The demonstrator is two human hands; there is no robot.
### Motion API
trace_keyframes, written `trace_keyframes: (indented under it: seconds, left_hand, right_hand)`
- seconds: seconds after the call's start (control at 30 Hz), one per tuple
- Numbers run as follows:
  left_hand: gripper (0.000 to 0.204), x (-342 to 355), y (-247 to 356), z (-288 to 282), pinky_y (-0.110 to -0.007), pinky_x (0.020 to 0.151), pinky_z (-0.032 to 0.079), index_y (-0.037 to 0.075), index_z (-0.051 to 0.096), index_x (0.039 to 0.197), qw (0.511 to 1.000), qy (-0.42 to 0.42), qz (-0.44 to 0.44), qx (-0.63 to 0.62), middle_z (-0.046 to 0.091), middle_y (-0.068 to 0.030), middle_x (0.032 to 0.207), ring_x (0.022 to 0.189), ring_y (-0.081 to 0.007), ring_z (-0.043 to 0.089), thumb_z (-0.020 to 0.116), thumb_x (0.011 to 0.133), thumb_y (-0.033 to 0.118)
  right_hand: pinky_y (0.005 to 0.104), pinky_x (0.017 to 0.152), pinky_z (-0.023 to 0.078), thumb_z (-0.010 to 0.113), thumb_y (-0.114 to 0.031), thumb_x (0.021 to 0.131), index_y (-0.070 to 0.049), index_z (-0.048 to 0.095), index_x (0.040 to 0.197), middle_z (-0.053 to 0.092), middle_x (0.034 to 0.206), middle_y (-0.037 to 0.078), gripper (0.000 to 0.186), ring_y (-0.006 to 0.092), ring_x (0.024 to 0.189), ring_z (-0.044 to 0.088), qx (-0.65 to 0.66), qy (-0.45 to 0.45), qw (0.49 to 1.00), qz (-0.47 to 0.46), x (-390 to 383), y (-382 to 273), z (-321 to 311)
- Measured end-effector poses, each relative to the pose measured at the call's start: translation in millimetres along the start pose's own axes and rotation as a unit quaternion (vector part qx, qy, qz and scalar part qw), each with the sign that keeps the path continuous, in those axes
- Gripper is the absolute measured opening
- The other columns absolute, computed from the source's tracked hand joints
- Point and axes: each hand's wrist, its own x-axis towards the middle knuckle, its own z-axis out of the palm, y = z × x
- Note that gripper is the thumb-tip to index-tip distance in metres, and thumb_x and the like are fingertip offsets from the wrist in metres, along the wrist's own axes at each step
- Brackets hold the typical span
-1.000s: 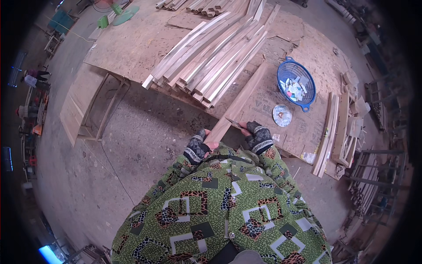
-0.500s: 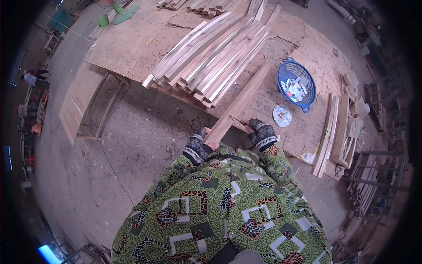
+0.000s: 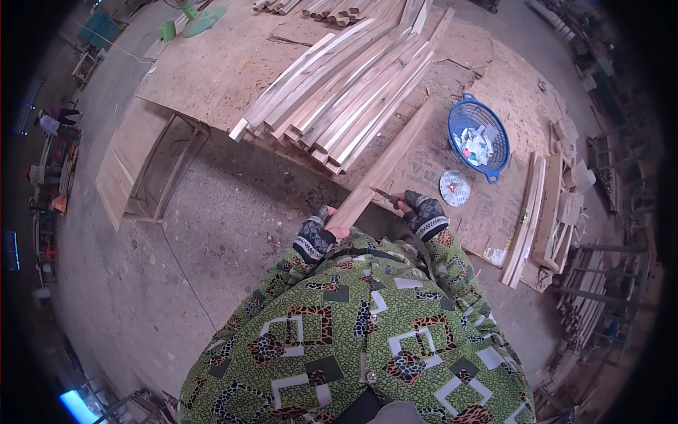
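Observation:
A long flat wooden board [image 3: 387, 161] slants away from my body, its far part lying on the work table. My left hand [image 3: 319, 232], in a grey patterned fingerless glove, is closed round the near end of this board. In my right hand [image 3: 421, 212], gloved alike, is a thin dark blade-like piece [image 3: 383, 193]. Its tip reaches the right edge of the board; its exact kind is too small to make out. Just beyond my right hand lies a round white disc [image 3: 454, 188] with a brown centre. Past that stands a blue plastic basket [image 3: 500, 164] with several small pale pieces inside.
A stack of long wooden strips [image 3: 353, 92] covers the table's middle, ends overhanging its near edge. More strips [image 3: 526, 219] lie at the right beside a wooden frame [image 3: 554, 212]. A low wooden stand [image 3: 123, 166] is at the left. A green fan base [image 3: 203, 22] stands far left.
The thin piece in my right hand has turned, so more of its flat side shows against the board's edge. My left hand stays on the board's end.

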Motion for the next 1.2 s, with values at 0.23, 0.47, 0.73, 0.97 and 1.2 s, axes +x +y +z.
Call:
trace_keyframes:
  seconds: [0.23,0.47,0.73,0.97,1.2]
  left_hand:
    - [0.043,-7.0,14.7,9.5,-0.025,0.043,0.042,0.004,0.041,0.108,0.998,-0.018,-0.067,0.008,0.057,-0.01,0.07,0.048,-0.0133,0.052,0.065,0.073,0.013]
    - [0.04,9.4,-6.5,7.8,-0.031,0.048,0.05,0.001,0.04,0.114,0.969,-0.074,-0.112,-0.209,0.06,-0.0172,0.082,0.057,-0.0205,0.059,0.052,0.086,0.027]
    - [0.05,10.1,22.3,53.4,-0.025,0.047,0.042,0.0,0.039,0.121,0.974,-0.128,-0.083,-0.168,0.057,-0.0138,0.093,0.056,-0.0133,0.05,0.054,0.081,0.026]
    - [0.037,25.3,34.8,103.7,-0.024,0.045,0.04,0.0,0.049,0.104,0.982,-0.105,-0.067,-0.141,0.054,-0.007,0.067,0.049,-0.0128,0.048,0.057,0.077,0.023]
    - [0.049,49.4,42.4,131.8,-0.024,0.048,0.044,0.004,0.04,0.12,0.983,-0.089,-0.094,-0.13,0.058,-0.0119,0.091,0.057,-0.0142,0.053,0.057,0.077,0.021]
  right_hand:
    - [0.0263,0.067,0.048,0.052,-0.017,0.089,-0.004,0.062,0.103,0.065,0.078,0.004,0.022,0.0131,0.073,0.061,0.161,-0.118,0.98,0.003,-3.8,14.7,-11.6]
    - [0.0285,0.058,0.049,0.056,-0.016,0.085,-0.006,0.062,0.105,0.065,0.08,0.006,0.022,0.0155,0.066,0.06,0.058,0.065,0.989,0.116,-31.6,151.3,-41.3]
    - [0.0407,0.075,0.047,0.055,-0.019,0.079,-0.02,0.062,0.106,0.061,0.094,0.014,0.028,0.0334,0.084,0.058,-0.18,0.091,0.96,0.193,-71.5,275.6,-63.2]
    - [0.0407,0.071,0.045,0.054,-0.016,0.078,-0.016,0.062,0.102,0.058,0.087,0.015,0.026,0.0337,0.076,0.054,-0.261,0.219,0.94,0.014,-43.4,242.9,-114.4]
    - [0.0386,0.074,0.047,0.058,-0.017,0.079,-0.011,0.065,0.092,0.062,0.085,0.014,0.016,0.0316,0.083,0.059,-0.098,0.232,0.968,-0.017,54.6,257.0,-181.6]
